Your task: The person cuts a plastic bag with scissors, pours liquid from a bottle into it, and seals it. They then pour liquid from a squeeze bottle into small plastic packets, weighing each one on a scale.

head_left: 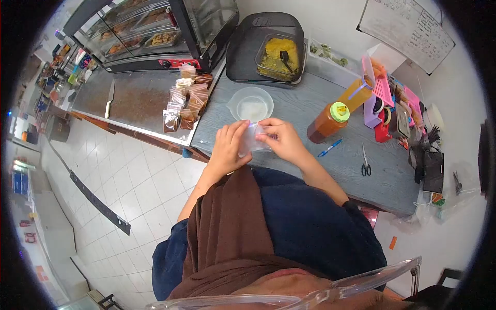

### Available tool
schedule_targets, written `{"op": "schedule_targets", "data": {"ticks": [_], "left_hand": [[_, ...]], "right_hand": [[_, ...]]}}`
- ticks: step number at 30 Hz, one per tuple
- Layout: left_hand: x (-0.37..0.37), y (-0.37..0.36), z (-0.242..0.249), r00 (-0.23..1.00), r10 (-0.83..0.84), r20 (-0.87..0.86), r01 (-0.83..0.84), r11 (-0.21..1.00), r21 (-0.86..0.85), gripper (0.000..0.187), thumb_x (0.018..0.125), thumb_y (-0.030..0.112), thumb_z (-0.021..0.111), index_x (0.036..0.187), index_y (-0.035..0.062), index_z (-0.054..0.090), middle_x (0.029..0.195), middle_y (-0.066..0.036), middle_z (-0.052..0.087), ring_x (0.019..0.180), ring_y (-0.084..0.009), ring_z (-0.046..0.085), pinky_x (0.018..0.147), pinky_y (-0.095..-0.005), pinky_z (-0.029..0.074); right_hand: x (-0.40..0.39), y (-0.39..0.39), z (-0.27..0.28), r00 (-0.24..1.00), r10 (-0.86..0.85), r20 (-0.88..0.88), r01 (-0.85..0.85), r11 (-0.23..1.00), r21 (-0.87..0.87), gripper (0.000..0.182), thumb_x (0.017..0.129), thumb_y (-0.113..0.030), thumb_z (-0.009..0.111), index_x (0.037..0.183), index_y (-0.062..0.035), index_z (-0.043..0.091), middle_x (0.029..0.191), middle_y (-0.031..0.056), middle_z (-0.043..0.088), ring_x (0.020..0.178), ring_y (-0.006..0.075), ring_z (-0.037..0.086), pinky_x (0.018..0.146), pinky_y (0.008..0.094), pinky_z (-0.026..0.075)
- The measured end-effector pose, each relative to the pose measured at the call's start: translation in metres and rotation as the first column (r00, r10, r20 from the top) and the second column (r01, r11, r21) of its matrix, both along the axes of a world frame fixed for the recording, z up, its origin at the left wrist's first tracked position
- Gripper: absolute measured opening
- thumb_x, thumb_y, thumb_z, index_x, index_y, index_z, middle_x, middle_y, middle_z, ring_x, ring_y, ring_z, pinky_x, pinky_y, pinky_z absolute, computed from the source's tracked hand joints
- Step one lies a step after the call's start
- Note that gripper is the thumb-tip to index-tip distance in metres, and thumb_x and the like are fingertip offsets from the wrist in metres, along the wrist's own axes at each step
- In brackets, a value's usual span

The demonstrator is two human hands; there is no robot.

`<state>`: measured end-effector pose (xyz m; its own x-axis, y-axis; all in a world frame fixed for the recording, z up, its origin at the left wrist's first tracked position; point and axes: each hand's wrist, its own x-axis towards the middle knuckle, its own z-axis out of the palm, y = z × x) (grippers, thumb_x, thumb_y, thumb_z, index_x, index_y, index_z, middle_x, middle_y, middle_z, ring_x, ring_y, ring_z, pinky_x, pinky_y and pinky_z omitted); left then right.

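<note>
Between my two hands is a small clear plastic bag [250, 138], held at the table's front edge close to my body. My left hand [227, 143] has its fingers closed on the bag's left side, fingertips near the top. On the other side, my right hand [284, 140] pinches the bag's upper right edge between thumb and fingers. Right behind the hands stands a translucent plastic bowl [266, 98] with something whitish in its bottom. To the right of my right hand are a sauce bottle [323, 125] with a yellow-green cap and a blue pen [329, 148].
Filled sachets [188, 101] lie in a pile at left, with a knife [110, 98] beyond them near the edge. A glass display warmer [181, 63] and a black tray [243, 51] stand behind. Scissors [366, 168] and a pink basket [380, 82] are at right.
</note>
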<state>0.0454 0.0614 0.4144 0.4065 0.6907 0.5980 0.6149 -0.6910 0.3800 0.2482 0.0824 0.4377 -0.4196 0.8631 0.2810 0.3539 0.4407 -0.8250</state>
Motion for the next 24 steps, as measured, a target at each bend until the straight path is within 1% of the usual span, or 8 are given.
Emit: {"op": "schedule_targets", "data": {"ticks": [7,11,14,17,19,22,23,24], "left_hand": [[-0.016,-0.002,-0.014,0.997,0.075,-0.001,-0.074,0.986,-0.151,0.088,0.055,0.013,0.073,0.134,0.0037,0.037,0.111,-0.017,0.049,0.103,-0.0349,0.048,0.089,-0.0419,0.040],[-0.044,0.004,-0.032,0.985,0.129,0.111,-0.091,0.952,-0.293,0.088,0.056,0.013,0.073,0.134,0.0019,0.035,0.109,-0.018,0.048,0.104,-0.0368,0.048,0.093,-0.0431,0.040],[-0.076,0.027,-0.086,0.966,0.195,0.168,-0.113,0.907,-0.405,0.087,0.059,0.015,0.073,0.136,0.0009,0.033,0.108,-0.019,0.047,0.105,-0.0358,0.048,0.095,-0.0426,0.039],[-0.099,0.066,-0.158,0.879,0.477,0.009,-0.392,0.733,-0.556,0.096,0.060,0.031,0.081,0.136,-0.0016,0.032,0.122,-0.023,0.045,0.114,-0.0390,0.044,0.099,-0.0421,0.037],[-0.091,0.071,-0.155,0.809,0.587,-0.040,-0.525,0.690,-0.497,0.099,0.062,0.041,0.082,0.135,-0.0032,0.033,0.132,-0.026,0.040,0.122,-0.0416,0.039,0.103,-0.0432,0.033],[-0.067,0.069,-0.124,0.853,0.523,-0.011,-0.523,0.852,-0.025,0.093,0.067,0.038,0.081,0.136,-0.0026,0.033,0.133,-0.025,0.040,0.126,-0.0403,0.035,0.104,-0.0439,0.031],[-0.053,0.067,-0.116,0.880,0.474,0.043,-0.471,0.880,-0.053,0.080,0.080,0.048,0.067,0.136,-0.0008,0.036,0.134,-0.020,0.043,0.125,-0.0364,0.040,0.105,-0.0448,0.029],[-0.038,0.065,-0.107,0.899,0.343,0.274,-0.194,0.870,-0.453,0.077,0.083,0.052,0.060,0.135,-0.0002,0.038,0.132,-0.019,0.045,0.124,-0.0347,0.042,0.105,-0.0445,0.031]], "right_hand": [[0.012,0.016,-0.025,0.977,0.007,-0.214,-0.087,0.926,-0.368,0.021,0.084,-0.014,0.067,0.093,0.0061,0.067,0.100,0.0087,0.067,0.086,0.0155,0.062,0.075,0.0278,0.047],[0.042,0.031,-0.041,0.855,-0.218,-0.471,-0.124,0.796,-0.592,0.024,0.091,-0.015,0.061,0.098,0.0074,0.064,0.089,0.0091,0.066,0.078,0.0134,0.062,0.071,0.0277,0.050],[0.050,0.033,-0.031,0.711,-0.340,-0.616,-0.124,0.801,-0.585,0.025,0.091,-0.018,0.062,0.095,0.0067,0.065,0.087,0.0079,0.066,0.075,0.0123,0.062,0.067,0.0283,0.050],[0.052,0.034,-0.022,0.660,-0.453,-0.599,0.031,0.814,-0.580,0.024,0.089,-0.020,0.064,0.084,0.0032,0.068,0.081,0.0052,0.065,0.068,0.0096,0.058,0.058,0.0241,0.045],[0.059,0.041,-0.038,0.736,-0.488,-0.470,0.180,0.809,-0.559,0.024,0.089,-0.021,0.064,0.084,0.0022,0.068,0.083,0.0056,0.066,0.069,0.0099,0.060,0.059,0.0250,0.046],[0.054,0.034,-0.034,0.816,-0.542,-0.202,0.484,0.831,-0.273,0.022,0.089,-0.019,0.065,0.087,0.0034,0.067,0.083,0.0055,0.067,0.066,0.0107,0.059,0.060,0.0253,0.048],[0.048,0.026,-0.030,0.812,-0.574,-0.101,0.563,0.818,-0.118,0.022,0.088,-0.018,0.065,0.089,0.0042,0.066,0.083,0.0054,0.067,0.064,0.0110,0.059,0.060,0.0252,0.049],[0.040,0.018,-0.028,0.836,-0.538,-0.110,0.549,0.825,0.134,0.018,0.086,-0.014,0.065,0.089,0.0034,0.066,0.084,0.0073,0.067,0.066,0.0150,0.061,0.063,0.0261,0.050]]}}
